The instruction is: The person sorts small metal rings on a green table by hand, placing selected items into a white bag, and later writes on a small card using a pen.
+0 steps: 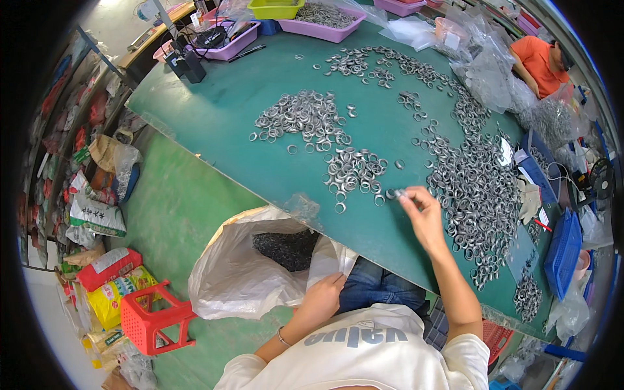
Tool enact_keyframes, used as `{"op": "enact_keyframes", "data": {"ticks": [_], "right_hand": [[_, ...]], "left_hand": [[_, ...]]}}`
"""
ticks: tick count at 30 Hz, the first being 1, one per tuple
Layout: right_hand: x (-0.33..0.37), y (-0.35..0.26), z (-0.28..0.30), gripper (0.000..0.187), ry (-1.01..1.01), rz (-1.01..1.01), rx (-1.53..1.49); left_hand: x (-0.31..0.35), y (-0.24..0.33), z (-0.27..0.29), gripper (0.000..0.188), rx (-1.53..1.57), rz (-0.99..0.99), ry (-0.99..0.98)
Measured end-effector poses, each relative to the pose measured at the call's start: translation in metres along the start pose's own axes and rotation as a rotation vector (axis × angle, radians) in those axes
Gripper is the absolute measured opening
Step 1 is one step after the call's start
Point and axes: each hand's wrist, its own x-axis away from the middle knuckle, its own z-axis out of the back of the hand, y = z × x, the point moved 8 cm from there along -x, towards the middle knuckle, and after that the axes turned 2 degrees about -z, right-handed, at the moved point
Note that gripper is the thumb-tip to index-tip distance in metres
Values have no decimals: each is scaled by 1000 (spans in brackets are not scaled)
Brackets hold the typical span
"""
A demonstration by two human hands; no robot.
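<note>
My right hand [421,209] is over the green table [227,123], fingers pinched on a grey metal ring [396,194]. Just left of it lies a small pile of rings [354,170], with a larger ring pile [302,117] behind it. A long, wide heap of rings [478,188] spreads to the right of this hand. Below the table's front edge, my left hand [324,298] grips the rim of a white woven sack [227,279]. The sack's mouth gapes, showing dark small pieces [286,249] inside.
Purple trays [325,23] and a yellow-green tray [274,8] stand at the far edge. Blue baskets [564,257] line the right side, near a glove [530,198]. A person in orange [543,65] sits at far right. A red stool [153,318] stands on the floor at left.
</note>
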Motion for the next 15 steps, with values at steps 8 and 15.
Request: {"op": "enact_keyframes", "data": {"ticks": [8,15], "right_hand": [[71,-62,-110,16,-500,459,265],[7,-45,-29,16,51,383,604]], "left_hand": [[-3,-4,-6,34,-41,22,-75],[1,-4,-5,32,-31,43,-77]]}}
